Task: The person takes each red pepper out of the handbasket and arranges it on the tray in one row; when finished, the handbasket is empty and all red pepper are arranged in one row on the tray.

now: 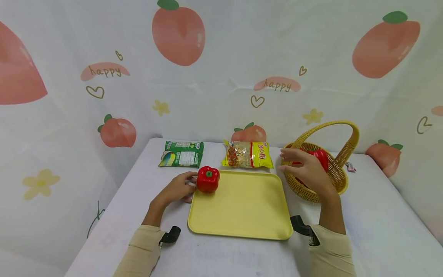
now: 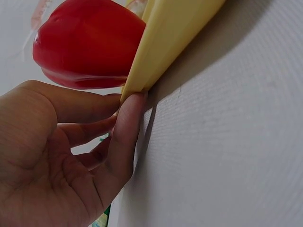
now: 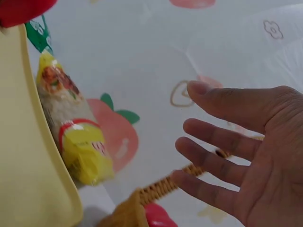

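Note:
My left hand (image 1: 180, 187) pinches the left rim of the yellow tray (image 1: 242, 207); in the left wrist view, thumb and fingers (image 2: 130, 118) meet at that edge. Just inside the rim, a red bell pepper (image 1: 208, 180) sits on the tray's upper left corner, close to those fingers. Over the near left side of a wicker basket (image 1: 340, 179), my right hand (image 1: 309, 171) is held with fingers spread and nothing in the palm. More red pepper (image 1: 321, 158) shows inside the basket, partly hidden by that hand.
Behind the tray lie a green packet (image 1: 181, 154) and a yellow clear-fronted food bag (image 1: 247, 155). The basket's tall handle (image 1: 325, 124) arches up at the right. A small pinkish item (image 1: 350, 167) lies right of the basket. A printed cloth hangs behind the white table (image 1: 221, 257).

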Motion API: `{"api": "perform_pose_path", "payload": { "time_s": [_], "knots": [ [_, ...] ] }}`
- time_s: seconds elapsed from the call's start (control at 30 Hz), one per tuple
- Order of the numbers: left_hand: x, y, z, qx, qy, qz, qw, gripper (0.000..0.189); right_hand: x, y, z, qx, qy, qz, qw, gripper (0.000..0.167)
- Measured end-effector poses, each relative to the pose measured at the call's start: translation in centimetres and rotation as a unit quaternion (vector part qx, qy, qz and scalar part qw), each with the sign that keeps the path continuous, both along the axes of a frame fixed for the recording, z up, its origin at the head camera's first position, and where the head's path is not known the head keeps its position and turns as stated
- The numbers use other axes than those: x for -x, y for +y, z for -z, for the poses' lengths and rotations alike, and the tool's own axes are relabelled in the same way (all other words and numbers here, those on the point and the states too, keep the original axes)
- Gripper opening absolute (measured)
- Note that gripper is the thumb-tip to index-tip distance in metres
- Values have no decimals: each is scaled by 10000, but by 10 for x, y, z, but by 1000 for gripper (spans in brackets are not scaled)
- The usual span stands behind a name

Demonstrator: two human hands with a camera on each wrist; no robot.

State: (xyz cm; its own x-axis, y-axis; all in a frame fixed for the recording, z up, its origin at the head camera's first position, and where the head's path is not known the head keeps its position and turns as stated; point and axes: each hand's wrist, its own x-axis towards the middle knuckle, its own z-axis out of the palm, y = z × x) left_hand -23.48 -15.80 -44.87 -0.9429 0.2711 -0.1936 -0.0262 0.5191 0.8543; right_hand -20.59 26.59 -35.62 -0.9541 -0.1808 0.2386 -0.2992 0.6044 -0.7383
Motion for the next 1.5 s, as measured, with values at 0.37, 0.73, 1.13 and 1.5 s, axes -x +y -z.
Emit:
{"api": "perform_pose_path", "payload": {
  "time_s": [0.37,0.73,1.13,1.5],
  "knots": [
    [1,-1,1,59,42,-3,10000,57,-9,48,7,21,-150,656,9977,56],
    [1,-1,2,15,8,-28,10000,57,-8,65,19,80,-640,931,9936,73],
    [-1,1,1,2,-9,-38,10000,58,-1,72,33,-223,-1363,1184,9833,88],
    [-2,1,-1,-17,-6,-21,10000,57,-1,72,37,-462,-1543,1226,9793,90]
  ]
}}
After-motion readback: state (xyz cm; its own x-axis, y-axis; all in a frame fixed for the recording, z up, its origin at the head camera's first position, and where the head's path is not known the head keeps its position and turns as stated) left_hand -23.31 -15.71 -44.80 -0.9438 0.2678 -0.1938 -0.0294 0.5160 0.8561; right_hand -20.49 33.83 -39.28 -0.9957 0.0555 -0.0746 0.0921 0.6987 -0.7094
